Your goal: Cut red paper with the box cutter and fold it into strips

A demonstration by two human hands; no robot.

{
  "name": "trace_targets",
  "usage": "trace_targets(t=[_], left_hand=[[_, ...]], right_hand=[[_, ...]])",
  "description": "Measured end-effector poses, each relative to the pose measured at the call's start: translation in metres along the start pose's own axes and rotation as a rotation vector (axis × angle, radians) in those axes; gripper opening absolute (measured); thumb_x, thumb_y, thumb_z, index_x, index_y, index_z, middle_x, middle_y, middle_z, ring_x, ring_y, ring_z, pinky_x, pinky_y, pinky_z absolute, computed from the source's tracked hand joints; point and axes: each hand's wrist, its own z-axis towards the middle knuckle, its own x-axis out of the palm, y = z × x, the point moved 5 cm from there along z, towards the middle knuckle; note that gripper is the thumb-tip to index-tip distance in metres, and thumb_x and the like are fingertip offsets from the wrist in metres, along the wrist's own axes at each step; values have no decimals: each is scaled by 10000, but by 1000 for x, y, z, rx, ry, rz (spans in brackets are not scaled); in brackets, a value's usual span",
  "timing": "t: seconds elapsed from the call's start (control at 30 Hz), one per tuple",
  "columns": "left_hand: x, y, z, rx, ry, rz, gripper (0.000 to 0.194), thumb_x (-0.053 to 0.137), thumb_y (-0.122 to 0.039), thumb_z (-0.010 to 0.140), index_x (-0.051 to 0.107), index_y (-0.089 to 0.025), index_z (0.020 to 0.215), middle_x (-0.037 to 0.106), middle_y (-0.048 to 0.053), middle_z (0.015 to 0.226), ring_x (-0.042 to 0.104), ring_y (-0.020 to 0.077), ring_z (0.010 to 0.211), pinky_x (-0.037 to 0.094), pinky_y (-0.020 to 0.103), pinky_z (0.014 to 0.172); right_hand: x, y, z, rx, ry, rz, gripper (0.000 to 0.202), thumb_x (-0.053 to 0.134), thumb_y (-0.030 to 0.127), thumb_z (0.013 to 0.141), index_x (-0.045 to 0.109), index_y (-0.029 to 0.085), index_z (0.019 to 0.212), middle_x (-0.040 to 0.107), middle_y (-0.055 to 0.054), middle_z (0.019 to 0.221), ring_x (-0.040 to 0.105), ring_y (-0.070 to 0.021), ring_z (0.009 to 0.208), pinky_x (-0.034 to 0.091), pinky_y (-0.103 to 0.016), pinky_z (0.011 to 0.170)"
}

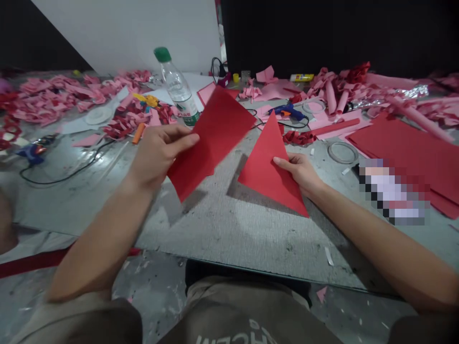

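My left hand pinches a rectangular sheet of red paper between thumb and fingers, holding it tilted above the table. In my right hand is a triangular piece of red paper, gripped at its right edge with the thumb on top. The two pieces are apart, with a narrow gap between them. Under the left sheet, a small red corner shows; I cannot tell whether it belongs to another piece. Both papers cast shadows on the grey tabletop.
A water bottle with a green cap stands behind my left hand. Blue glue guns with cords lie about. Pink paper scraps heap along the back. At right are stacked red sheets, a tape ring and a pixelated object.
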Motion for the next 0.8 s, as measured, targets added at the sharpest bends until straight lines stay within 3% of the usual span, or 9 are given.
trace_targets(t=[0.13, 0.23, 0.3, 0.43, 0.57, 0.63, 0.7, 0.8], left_hand=[[-5, 45, 30, -25, -87, -56, 244, 819, -470, 892, 758, -241, 948, 819, 8, 980, 772, 214, 885, 654, 438, 878], [-1, 59, 41, 9, -129, 92, 284, 734, -506, 933, 760, -236, 1014, 837, 53, 1069, 785, 244, 949, 642, 424, 879], [6, 56, 50, 57, -107, 283, 293, 719, -496, 930, 778, -222, 1015, 842, 76, 1070, 781, 266, 968, 619, 422, 895], [40, 35, 85, 144, 77, 569, 229, 704, -396, 918, 793, -185, 928, 837, 96, 996, 758, 284, 970, 551, 422, 960], [60, 9, 150, 218, -61, 742, 301, 611, -387, 1009, 779, -161, 1113, 811, 96, 1204, 686, 259, 1197, 431, 394, 1136], [64, 7, 185, 189, -113, 750, 412, 523, -412, 1057, 731, -102, 1231, 775, 58, 1286, 609, 197, 1316, 342, 353, 1213], [66, 15, 211, 111, -143, 733, 587, 444, -534, 1072, 683, -48, 1298, 742, 39, 1325, 526, 161, 1417, 268, 317, 1239], [70, 31, 227, 34, -132, 674, 650, 640, -646, 984, 668, -90, 1320, 723, 113, 1399, 473, 297, 1505, 301, 420, 1208]], right_hand=[[1, -2, 0, 3, 26, -38, 418, 1001, 512, 725, 857, 219, 987, 873, -116, 984, 805, -252, 730, 639, -336, 627], [2, -4, -2, 17, 93, -116, 441, 994, 554, 723, 871, 201, 957, 873, -124, 975, 793, -233, 706, 617, -315, 604], [3, -5, -2, 13, 139, -171, 438, 980, 575, 735, 878, 193, 924, 871, -126, 960, 779, -215, 686, 597, -300, 586], [4, -4, -2, 2, 176, -207, 427, 972, 580, 742, 884, 189, 888, 867, -119, 920, 758, -196, 650, 571, -291, 568], [2, -6, 1, 2, 164, -204, 426, 946, 592, 770, 886, 192, 903, 862, -118, 909, 752, -202, 646, 569, -304, 571], [1, -6, 3, -24, 135, -197, 427, 937, 595, 779, 883, 192, 909, 859, -118, 909, 748, -204, 658, 562, -305, 571], [0, -7, 4, -41, 120, -176, 427, 928, 601, 784, 877, 199, 919, 860, -117, 931, 758, -218, 695, 574, -316, 596], [-1, -9, 7, -42, 131, -165, 429, 905, 612, 802, 869, 208, 944, 862, -117, 972, 786, -252, 780, 614, -353, 679]])
